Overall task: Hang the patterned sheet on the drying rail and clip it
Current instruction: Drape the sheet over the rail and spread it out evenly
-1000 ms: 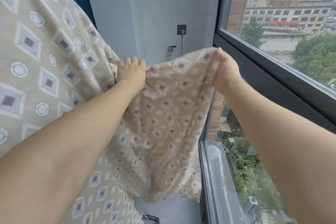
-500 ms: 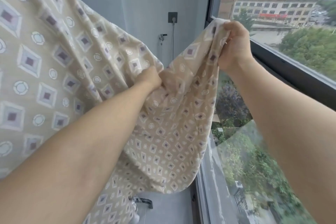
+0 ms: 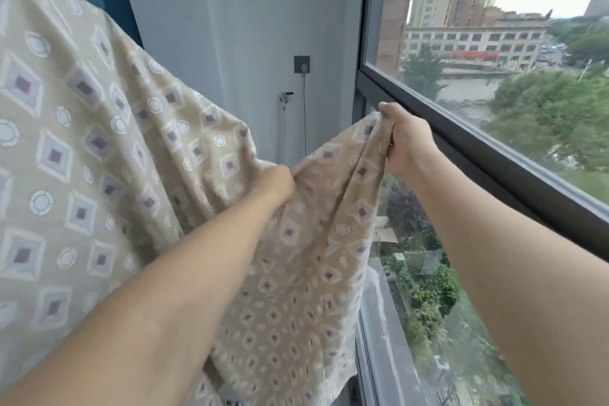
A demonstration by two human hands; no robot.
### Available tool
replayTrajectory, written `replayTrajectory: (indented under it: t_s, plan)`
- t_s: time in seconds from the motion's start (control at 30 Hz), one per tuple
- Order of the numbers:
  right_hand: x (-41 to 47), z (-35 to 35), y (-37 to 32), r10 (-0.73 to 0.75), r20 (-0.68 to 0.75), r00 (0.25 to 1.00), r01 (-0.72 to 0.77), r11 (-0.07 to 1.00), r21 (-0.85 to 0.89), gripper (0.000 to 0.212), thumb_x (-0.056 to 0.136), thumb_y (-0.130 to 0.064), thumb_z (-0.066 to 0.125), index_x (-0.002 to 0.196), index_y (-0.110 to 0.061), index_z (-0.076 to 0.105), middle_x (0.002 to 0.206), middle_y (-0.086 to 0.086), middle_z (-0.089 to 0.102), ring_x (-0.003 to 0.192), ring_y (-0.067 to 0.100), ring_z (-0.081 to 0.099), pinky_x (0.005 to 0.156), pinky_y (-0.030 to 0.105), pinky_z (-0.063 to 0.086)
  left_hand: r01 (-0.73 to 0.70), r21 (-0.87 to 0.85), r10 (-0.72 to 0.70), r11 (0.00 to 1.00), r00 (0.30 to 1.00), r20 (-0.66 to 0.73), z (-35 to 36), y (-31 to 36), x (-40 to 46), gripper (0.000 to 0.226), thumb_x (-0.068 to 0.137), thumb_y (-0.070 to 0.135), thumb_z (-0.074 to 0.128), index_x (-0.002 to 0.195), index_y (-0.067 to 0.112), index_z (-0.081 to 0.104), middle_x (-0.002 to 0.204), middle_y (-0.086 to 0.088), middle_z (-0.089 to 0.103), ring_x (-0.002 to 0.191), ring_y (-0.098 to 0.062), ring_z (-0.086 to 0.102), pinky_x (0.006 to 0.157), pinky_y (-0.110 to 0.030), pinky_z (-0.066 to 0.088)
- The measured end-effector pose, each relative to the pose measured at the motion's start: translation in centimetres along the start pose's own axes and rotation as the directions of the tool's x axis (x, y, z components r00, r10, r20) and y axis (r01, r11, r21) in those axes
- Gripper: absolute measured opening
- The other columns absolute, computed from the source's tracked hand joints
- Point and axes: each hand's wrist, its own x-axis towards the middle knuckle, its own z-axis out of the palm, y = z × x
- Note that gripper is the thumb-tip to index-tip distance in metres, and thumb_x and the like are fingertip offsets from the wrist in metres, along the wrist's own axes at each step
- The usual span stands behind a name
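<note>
both bare forearms reach forward and up from the bottom corners of the view, converging toward the middle. the left hand (image 3: pixel 278 181) sits just left of centre, knuckles toward the camera, fingers curled into a fist that bunches a fold of the patterned sheet (image 3: pixel 99 155); the fingertips themselves are buried in the cloth. the right hand (image 3: pixel 407 140) is higher, at about 2 o'clock from the left one, wrist bent slightly, thumb on top, with fingers and thumb pinching the sheet's upper edge where it gathers into a peak.

between the two hands the beige fabric, printed with diamonds and rings, sags in a shallow dip. from the left hand it rises toward 10 o'clock and fills the left side of the frame, its top edge slanting down from the upper left corner. below the hands it hangs in loose folds toward 6 o'clock.

the window frame (image 3: pixel 494 155) runs diagonally just beside the right hand toward 4 o'clock. at 12 o'clock, on the grey wall (image 3: pixel 230 26), there is a dark socket (image 3: pixel 302 64) with a cable hanging from it and a small tap (image 3: pixel 286 99) just below.
</note>
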Motion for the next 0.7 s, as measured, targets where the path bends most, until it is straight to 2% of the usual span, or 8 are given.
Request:
replayTrajectory:
  t_s: [0.07, 0.13, 0.27, 0.33, 0.4, 0.47, 0.57, 0.7]
  plan:
    - [0.0, -1.1, 0.9, -0.024, 0.066, 0.998, 0.020, 0.998, 0.060, 0.023, 0.071, -0.024, 0.076, 0.077, -0.006, 0.063, 0.069, 0.012, 0.060, 0.064, 0.028, 0.051, 0.060, 0.034, 0.042, 0.077, -0.069, -0.093, 0.995, 0.960, -0.265, -1.9, -1.5, 1.1, 0.032, 0.090, 0.014, 0.040, 0.114, 0.010, 0.062, 0.116, -0.017, 0.062, 0.109, -0.037, 0.059, 0.086, -0.040, 0.048]
    - [-0.4, -1.5, 2.0, -0.023, 0.156, 0.987, 0.009, 0.995, 0.095, 0.013, 0.083, -0.018, 0.070, 0.078, -0.007, 0.064, 0.065, 0.006, 0.062, 0.063, 0.023, 0.056, 0.059, 0.030, 0.046, 0.118, -0.228, -0.208, 0.966, 0.880, -0.426, -5.1, -2.1, 1.7, 0.033, 0.090, 0.016, 0.035, 0.111, 0.011, 0.060, 0.119, -0.018, 0.061, 0.113, -0.039, 0.055, 0.093, -0.042, 0.044]
    - [-1.4, -1.4, 3.8, 0.179, 0.351, 0.919, -0.177, 0.983, -0.040, 0.015, 0.089, -0.022, 0.062, 0.078, -0.012, 0.062, 0.071, 0.001, 0.054, 0.059, 0.014, 0.047, 0.068, 0.027, 0.045, -0.149, -0.594, -0.269, 0.790, 0.787, -0.555, -10.3, -0.7, 1.4, 0.034, 0.093, 0.009, 0.038, 0.118, 0.012, 0.061, 0.117, -0.005, 0.063, 0.107, -0.023, 0.056, 0.074, -0.015, 0.035]
    - [-1.9, -1.5, 4.4, 0.367, 0.410, 0.835, -0.322, 0.930, -0.176, 0.031, 0.090, -0.034, 0.058, 0.075, -0.008, 0.065, 0.077, 0.007, 0.061, 0.066, 0.020, 0.057, 0.078, 0.032, 0.049, -0.256, -0.631, -0.240, 0.733, 0.770, -0.591, -11.5, 0.0, 0.9, 0.036, 0.092, 0.007, 0.040, 0.118, 0.016, 0.063, 0.109, 0.007, 0.061, 0.096, -0.010, 0.052, 0.061, 0.000, 0.031]
    - [-2.2, -1.5, 5.4, 0.511, 0.446, 0.735, -0.411, 0.859, -0.306, 0.057, 0.091, -0.053, 0.046, 0.081, -0.002, 0.071, 0.087, 0.014, 0.070, 0.084, 0.029, 0.067, 0.092, 0.040, 0.049, -0.329, -0.665, -0.180, 0.670, 0.798, -0.576, -12.2, 0.2, 0.8, 0.036, 0.088, 0.007, 0.043, 0.114, 0.017, 0.066, 0.108, 0.008, 0.064, 0.092, -0.006, 0.051, 0.063, 0.006, 0.033]
    - [-2.4, -1.0, 6.6, 0.588, 0.476, 0.654, -0.489, 0.809, -0.327, 0.074, 0.091, -0.065, 0.036, 0.092, 0.002, 0.068, 0.078, 0.012, 0.070, 0.087, 0.031, 0.068, 0.094, 0.045, 0.049, -0.390, -0.711, -0.084, 0.586, 0.843, -0.532, -12.6, 0.1, 0.3, 0.033, 0.079, 0.014, 0.045, 0.102, 0.019, 0.068, 0.101, 0.006, 0.067, 0.092, -0.011, 0.059, 0.083, -0.013, 0.049]
    - [-2.9, 0.6, 7.8, 0.632, 0.475, 0.613, -0.558, 0.771, -0.306, 0.070, 0.088, -0.069, 0.040, 0.089, -0.003, 0.062, 0.057, 0.000, 0.052, 0.060, 0.023, 0.059, 0.076, 0.040, 0.054, -0.435, -0.661, 0.030, 0.612, 0.847, -0.530, -12.5, -0.8, 0.2, 0.028, 0.074, 0.020, 0.045, 0.089, 0.028, 0.066, 0.090, 0.013, 0.066, 0.092, -0.014, 0.063, 0.089, -0.033, 0.052]
    - [-3.0, 2.4, 9.3, 0.648, 0.442, 0.620, -0.537, 0.761, -0.364, 0.055, 0.079, -0.064, 0.062, 0.091, -0.010, 0.057, 0.081, 0.004, 0.055, 0.068, 0.021, 0.055, 0.074, 0.036, 0.050, -0.430, -0.666, 0.057, 0.610, 0.862, -0.504, -11.9, -1.4, 0.3, 0.030, 0.072, 0.023, 0.045, 0.083, 0.038, 0.068, 0.090, 0.016, 0.069, 0.096, -0.019, 0.065, 0.091, -0.040, 0.052]
